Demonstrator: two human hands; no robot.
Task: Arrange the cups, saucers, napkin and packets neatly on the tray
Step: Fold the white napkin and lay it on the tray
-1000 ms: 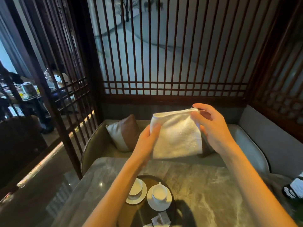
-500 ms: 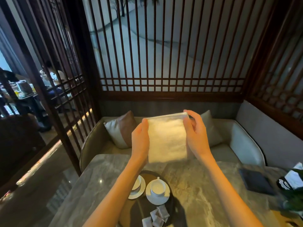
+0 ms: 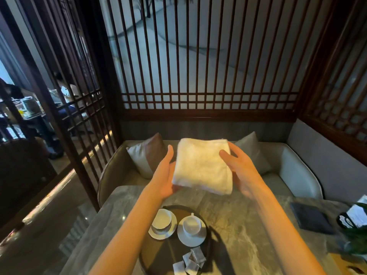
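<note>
The folded napkin point(image 3: 202, 165) is held above the desk's point(image 3: 248, 225) far edge, the left grip point(image 3: 165, 175) cupped beneath (palm up), the right grip point(image 3: 238, 165) clasping its side.

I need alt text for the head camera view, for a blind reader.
Two bare hands, left hand and right hand, hold a folded white napkin above a marble table. Below, a dark round tray carries two cups on saucers and some packets.

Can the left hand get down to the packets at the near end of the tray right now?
Probably not yet: the left hand and right hand both hold the folded napkin above the table. The packets lie uncovered on the tray.
</note>
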